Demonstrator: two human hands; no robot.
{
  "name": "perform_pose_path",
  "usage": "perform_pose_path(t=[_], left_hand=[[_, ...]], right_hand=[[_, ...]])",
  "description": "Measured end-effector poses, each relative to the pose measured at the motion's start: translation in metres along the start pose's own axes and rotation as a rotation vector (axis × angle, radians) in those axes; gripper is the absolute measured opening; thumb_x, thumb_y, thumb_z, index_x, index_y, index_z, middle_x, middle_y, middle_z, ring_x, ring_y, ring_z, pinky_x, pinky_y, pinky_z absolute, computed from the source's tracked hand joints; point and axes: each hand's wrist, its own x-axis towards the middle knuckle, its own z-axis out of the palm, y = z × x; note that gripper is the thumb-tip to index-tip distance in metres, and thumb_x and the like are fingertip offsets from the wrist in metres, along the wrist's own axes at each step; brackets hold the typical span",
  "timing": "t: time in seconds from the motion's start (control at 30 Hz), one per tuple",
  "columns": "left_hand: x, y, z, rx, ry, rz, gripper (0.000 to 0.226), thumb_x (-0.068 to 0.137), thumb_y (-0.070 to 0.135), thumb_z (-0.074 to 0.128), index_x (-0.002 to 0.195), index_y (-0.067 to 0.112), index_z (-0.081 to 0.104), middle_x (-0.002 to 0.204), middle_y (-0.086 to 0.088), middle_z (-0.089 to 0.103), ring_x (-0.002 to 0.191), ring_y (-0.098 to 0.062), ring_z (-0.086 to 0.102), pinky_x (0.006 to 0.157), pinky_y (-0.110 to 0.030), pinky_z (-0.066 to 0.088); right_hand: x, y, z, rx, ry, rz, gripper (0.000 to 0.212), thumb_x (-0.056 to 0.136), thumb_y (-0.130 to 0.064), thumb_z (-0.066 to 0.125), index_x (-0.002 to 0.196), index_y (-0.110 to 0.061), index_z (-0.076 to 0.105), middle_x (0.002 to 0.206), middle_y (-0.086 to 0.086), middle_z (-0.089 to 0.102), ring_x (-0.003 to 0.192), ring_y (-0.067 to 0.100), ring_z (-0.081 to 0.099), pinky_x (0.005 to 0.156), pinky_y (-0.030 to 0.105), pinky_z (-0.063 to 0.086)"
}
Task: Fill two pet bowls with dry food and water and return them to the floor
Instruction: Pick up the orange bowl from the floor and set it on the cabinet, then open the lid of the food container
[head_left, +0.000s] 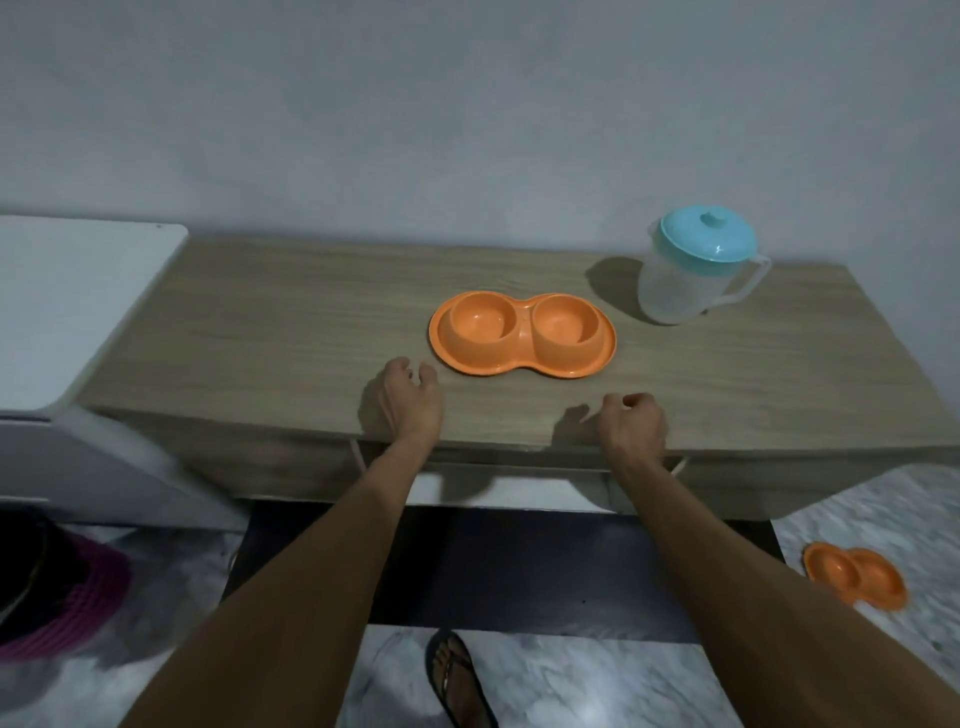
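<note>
My left hand (410, 397) hovers low over the near edge of the light wood-grain tabletop (291, 312), fingers loosely curled and holding nothing. My right hand (631, 423) hangs well apart from it, also loosely curled and empty. The orange plastic twin-bowl dish (522, 335) sits flat on the tabletop just beyond my left fingertips, both wells bare. A second orange twin-bowl dish (854, 574) lies on the grey marbled floor (883, 509) down to my right. The clear plastic jug with a turquoise lid (691, 270) stands upright behind and to the right of the dish on the table, its handle turned right. I cannot tell how much water it holds.

I judge that filling has not begun. To do it well, I'd steady the dish at its rim with my left hand and take the jug by its handle with my right. I'd pour slowly into one well only, keeping the other dry for food. I see no dry food here, so that has to be found. I'd fill shallow, since the dish must go down to the floor level, gripped at both ends.
</note>
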Motion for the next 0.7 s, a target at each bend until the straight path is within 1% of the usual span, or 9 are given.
perform_pose_path(t=[0.07, 0.1, 0.17, 0.27, 0.37, 0.5, 0.57, 0.63, 0.7], left_hand=[[-0.017, -0.024, -0.01, -0.045, 0.068, 0.02, 0.031, 0.096, 0.02, 0.051, 0.12, 0.003, 0.06, 0.12, -0.013, 0.062, 0.11, -0.027, 0.059, 0.078, -0.026, 0.037], [-0.026, -0.038, -0.015, -0.051, 0.088, 0.031, 0.026, 0.094, 0.018, 0.051, 0.112, 0.003, 0.062, 0.114, -0.013, 0.063, 0.102, -0.026, 0.059, 0.076, -0.025, 0.036], [-0.044, -0.066, -0.022, -0.052, 0.09, 0.045, 0.018, 0.093, 0.013, 0.05, 0.101, 0.001, 0.062, 0.105, -0.013, 0.061, 0.092, -0.021, 0.054, 0.073, -0.021, 0.033], [-0.061, -0.112, -0.026, -0.008, 0.04, 0.035, 0.011, 0.094, 0.008, 0.05, 0.093, 0.006, 0.061, 0.099, -0.011, 0.058, 0.09, -0.021, 0.052, 0.074, -0.022, 0.033], [-0.06, -0.154, -0.022, 0.004, -0.042, -0.046, 0.019, 0.096, 0.014, 0.049, 0.103, 0.004, 0.064, 0.103, -0.013, 0.064, 0.092, -0.023, 0.057, 0.075, -0.027, 0.038], [-0.031, -0.189, -0.01, 0.049, -0.179, -0.067, 0.029, 0.098, 0.023, 0.049, 0.116, 0.005, 0.064, 0.112, -0.014, 0.067, 0.106, -0.029, 0.06, 0.083, -0.028, 0.043], [-0.006, -0.196, -0.003, 0.05, -0.214, -0.068, 0.033, 0.098, 0.027, 0.049, 0.12, 0.006, 0.062, 0.116, -0.014, 0.066, 0.109, -0.03, 0.059, 0.088, -0.03, 0.044], [0.022, -0.199, 0.008, 0.045, -0.22, -0.069, 0.037, 0.098, 0.033, 0.049, 0.122, 0.007, 0.059, 0.118, -0.015, 0.065, 0.108, -0.03, 0.059, 0.086, -0.031, 0.043], [0.049, -0.202, 0.021, 0.049, -0.216, -0.078, 0.043, 0.098, 0.037, 0.048, 0.127, 0.005, 0.055, 0.123, -0.016, 0.062, 0.113, -0.032, 0.057, 0.089, -0.031, 0.041]], right_hand=[[-0.02, 0.021, 0.001, 0.006, -0.011, -0.038, 0.034, 0.092, -0.029, 0.05, 0.112, -0.004, 0.06, 0.118, 0.019, 0.061, 0.106, 0.037, 0.058, 0.082, 0.037, 0.043], [-0.03, 0.032, 0.004, 0.012, -0.025, -0.054, 0.031, 0.092, -0.028, 0.05, 0.108, -0.004, 0.061, 0.115, 0.019, 0.063, 0.103, 0.036, 0.059, 0.081, 0.036, 0.043], [-0.048, 0.055, 0.012, 0.005, -0.064, -0.075, 0.027, 0.092, -0.025, 0.05, 0.104, -0.005, 0.063, 0.111, 0.019, 0.065, 0.102, 0.036, 0.06, 0.083, 0.037, 0.044], [-0.068, 0.088, 0.032, -0.004, -0.138, -0.063, 0.018, 0.092, -0.023, 0.05, 0.094, -0.009, 0.06, 0.104, 0.017, 0.066, 0.097, 0.034, 0.06, 0.077, 0.034, 0.041], [-0.076, 0.113, 0.061, -0.015, -0.197, -0.064, 0.018, 0.092, -0.023, 0.05, 0.092, -0.009, 0.062, 0.097, 0.015, 0.067, 0.095, 0.035, 0.061, 0.077, 0.034, 0.043], [-0.067, 0.121, 0.113, -0.013, -0.265, -0.058, 0.022, 0.093, -0.021, 0.05, 0.092, -0.007, 0.066, 0.1, 0.017, 0.068, 0.099, 0.034, 0.061, 0.077, 0.03, 0.039], [-0.057, 0.117, 0.142, 0.01, -0.288, -0.067, 0.025, 0.094, -0.023, 0.05, 0.096, -0.006, 0.067, 0.098, 0.016, 0.068, 0.1, 0.035, 0.061, 0.078, 0.031, 0.04], [-0.046, 0.11, 0.171, 0.033, -0.294, -0.081, 0.027, 0.096, -0.025, 0.049, 0.101, -0.005, 0.066, 0.095, 0.013, 0.065, 0.101, 0.035, 0.06, 0.078, 0.032, 0.04], [-0.034, 0.101, 0.199, 0.07, -0.304, -0.089, 0.027, 0.096, -0.023, 0.05, 0.107, -0.003, 0.064, 0.1, 0.015, 0.065, 0.103, 0.035, 0.06, 0.079, 0.032, 0.041]])
